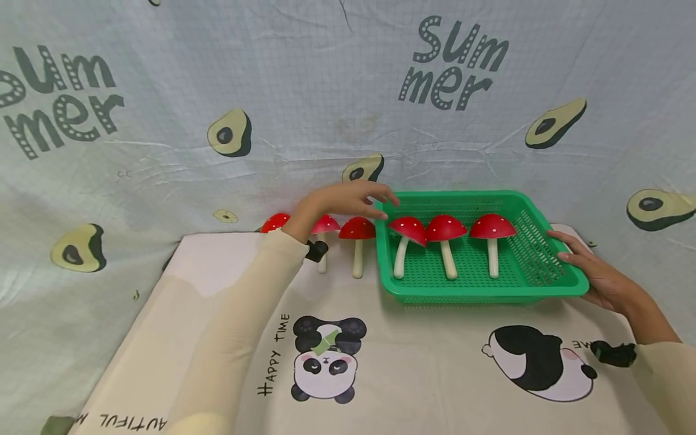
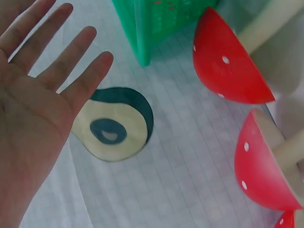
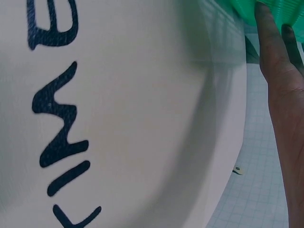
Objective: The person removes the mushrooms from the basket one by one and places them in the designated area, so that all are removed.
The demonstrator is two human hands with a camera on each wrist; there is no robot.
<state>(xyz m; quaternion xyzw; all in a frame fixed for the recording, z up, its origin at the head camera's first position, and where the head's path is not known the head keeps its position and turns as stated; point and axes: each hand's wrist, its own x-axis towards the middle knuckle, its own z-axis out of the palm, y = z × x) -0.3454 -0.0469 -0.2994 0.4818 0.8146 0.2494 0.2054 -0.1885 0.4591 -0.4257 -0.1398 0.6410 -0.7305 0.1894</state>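
Note:
A green mesh basket (image 1: 535, 257) stands on the table mat and holds three red-capped, white-stemmed toy mushrooms (image 1: 446, 229) lying side by side. Three more mushrooms lie just left of it; the nearest two (image 1: 357, 229) (image 1: 325, 225) show fully, while my left forearm partly hides the third (image 1: 274, 222). My left hand (image 1: 375, 202) hovers above these, by the basket's left rim, palm open and fingers straight (image 2: 61, 57), holding nothing. My right hand (image 1: 576, 260) rests against the basket's right rim, its straight fingers (image 3: 278, 71) touching the green edge (image 3: 273, 9).
A cream mat with panda prints (image 1: 326, 362) covers the table. A grid-patterned cloth with avocado prints (image 1: 231, 133) hangs behind and drapes around the sides. The mat's right edge lies just past my right hand.

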